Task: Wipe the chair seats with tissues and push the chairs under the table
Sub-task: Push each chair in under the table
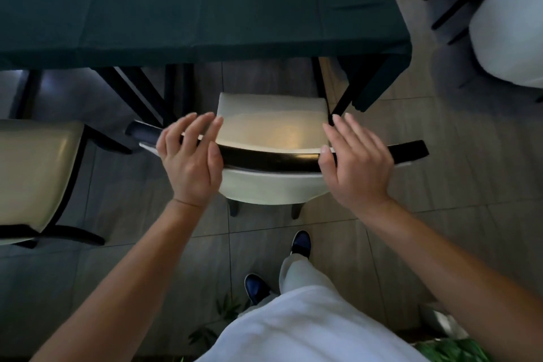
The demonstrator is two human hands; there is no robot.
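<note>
A chair with a cream seat point(273, 123) and a black curved top rail point(270, 159) stands just in front of the table point(205, 9), which is covered in dark green cloth. The seat's front edge lies near the table's edge. My left hand point(191, 159) rests over the rail's left part with fingers straight and spread. On the rail's right part lies my right hand point(354, 161), fingers extended. No tissue is visible in either hand.
A second cream-seated chair point(35, 167) stands to the left, pulled out from the table. White upholstered chairs point(505, 38) stand at the upper right. The floor is grey tile point(440, 156). My feet point(301, 242) are close behind the chair.
</note>
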